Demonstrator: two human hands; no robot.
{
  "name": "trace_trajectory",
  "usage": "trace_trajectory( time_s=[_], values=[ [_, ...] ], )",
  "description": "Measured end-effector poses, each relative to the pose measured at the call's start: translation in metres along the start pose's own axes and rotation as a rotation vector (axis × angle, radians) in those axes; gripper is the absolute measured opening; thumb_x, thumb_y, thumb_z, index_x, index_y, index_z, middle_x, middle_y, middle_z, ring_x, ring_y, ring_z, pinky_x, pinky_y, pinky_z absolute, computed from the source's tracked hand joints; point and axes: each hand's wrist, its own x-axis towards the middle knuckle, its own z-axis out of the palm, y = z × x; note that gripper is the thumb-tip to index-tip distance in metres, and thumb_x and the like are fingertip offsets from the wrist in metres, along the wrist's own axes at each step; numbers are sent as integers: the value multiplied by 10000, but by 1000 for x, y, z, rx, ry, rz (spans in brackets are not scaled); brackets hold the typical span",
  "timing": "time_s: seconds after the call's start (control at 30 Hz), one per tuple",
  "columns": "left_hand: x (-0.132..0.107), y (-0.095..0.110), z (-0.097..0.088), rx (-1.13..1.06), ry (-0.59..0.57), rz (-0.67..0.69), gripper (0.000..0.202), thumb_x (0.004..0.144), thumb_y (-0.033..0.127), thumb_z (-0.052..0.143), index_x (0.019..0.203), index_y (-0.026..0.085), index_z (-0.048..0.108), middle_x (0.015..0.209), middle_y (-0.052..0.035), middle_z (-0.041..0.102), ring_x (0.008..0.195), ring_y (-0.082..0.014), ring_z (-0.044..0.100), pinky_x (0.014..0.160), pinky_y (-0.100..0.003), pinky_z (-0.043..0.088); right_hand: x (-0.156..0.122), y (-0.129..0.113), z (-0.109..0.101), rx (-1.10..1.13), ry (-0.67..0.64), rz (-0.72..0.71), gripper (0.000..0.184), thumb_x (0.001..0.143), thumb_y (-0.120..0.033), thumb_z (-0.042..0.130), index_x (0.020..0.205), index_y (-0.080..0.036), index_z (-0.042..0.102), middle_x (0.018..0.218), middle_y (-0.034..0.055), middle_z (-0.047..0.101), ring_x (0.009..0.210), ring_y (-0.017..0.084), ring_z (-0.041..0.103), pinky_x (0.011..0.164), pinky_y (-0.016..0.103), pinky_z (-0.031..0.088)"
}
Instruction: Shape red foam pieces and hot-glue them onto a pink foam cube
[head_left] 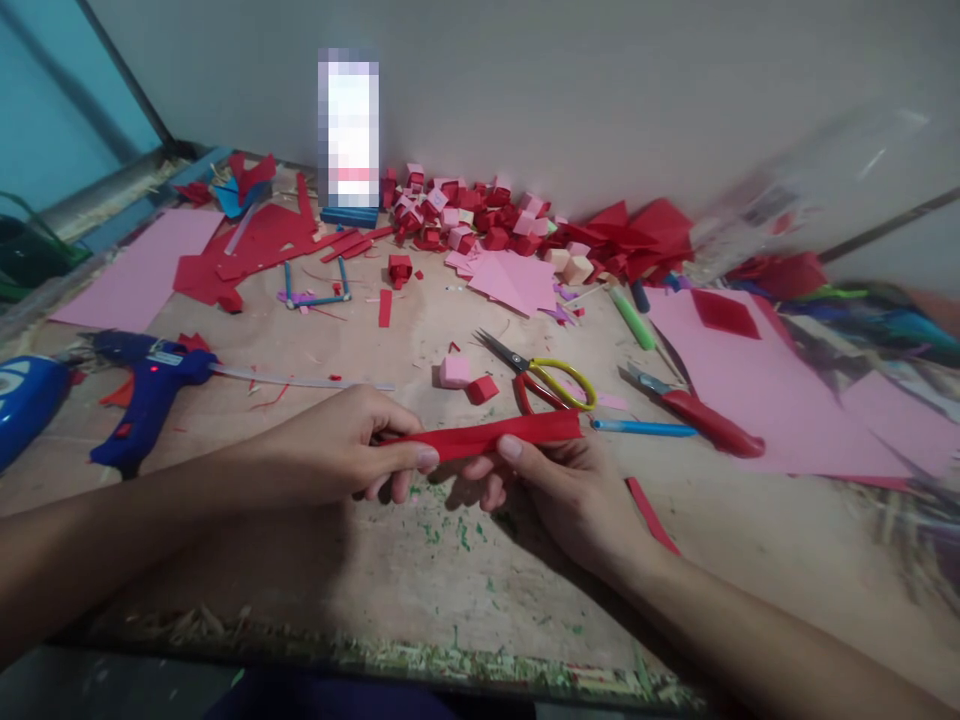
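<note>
One red paper strip is held above the wooden table, the left hand pinching its left part and the right hand gripping it toward the right end. Just beyond lie scissors, a pink cube and a red cube. Farther left rests a blue glue gun; small paper cubes pile near the wall.

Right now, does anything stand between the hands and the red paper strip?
No, nothing visible does. The left hand and right hand both hold the red paper strip directly. The scissors lie beyond it.
</note>
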Motion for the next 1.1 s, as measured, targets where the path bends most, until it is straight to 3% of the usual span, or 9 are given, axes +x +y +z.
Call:
trace_trajectory(
  time_s=[0.23, 0.4, 0.77, 0.93, 1.1],
  values=[
    [-1, 2, -5, 73, -2, 9, 337, 935, 417, 603, 723, 170, 690, 678, -10, 702, 532, -100, 549, 505, -208, 380, 1, -2, -7, -23, 65, -10, 386, 942, -465, 700, 732, -170, 835, 574, 66, 723, 507, 139, 644, 542, 254, 520],
    [-3, 5, -6, 84, 3, 22, 338, 941, 409, 596, 710, 175, 676, 644, 6, 677, 522, -92, 534, 499, -203, 357, 3, -3, -6, 25, 128, -55, 380, 931, -440, 712, 673, -181, 817, 571, 51, 705, 479, 123, 595, 497, 243, 477],
    [-5, 4, -15, 152, -55, 58, 357, 978, 453, 550, 780, 185, 679, 731, -6, 710, 583, -104, 572, 537, -208, 395, 2, 0, -7, 99, 150, -74, 435, 981, -467, 618, 731, -168, 813, 543, 56, 668, 531, 166, 604, 600, 311, 525],
    [-3, 5, -14, 70, 63, 20, 315, 945, 377, 612, 713, 171, 665, 625, 11, 662, 499, -80, 518, 473, -193, 368, 4, -1, -7, 89, 179, -112, 367, 970, -417, 655, 755, -166, 815, 633, 63, 727, 523, 135, 613, 529, 255, 489],
    [2, 0, -13, -88, 266, 114, 287, 931, 281, 636, 679, 151, 677, 605, 6, 663, 500, -71, 558, 485, -167, 433, 4, -1, -6, 85, 227, -154, 365, 987, -391, 645, 757, -166, 818, 588, 46, 694, 516, 110, 610, 497, 202, 467]
  ],
)
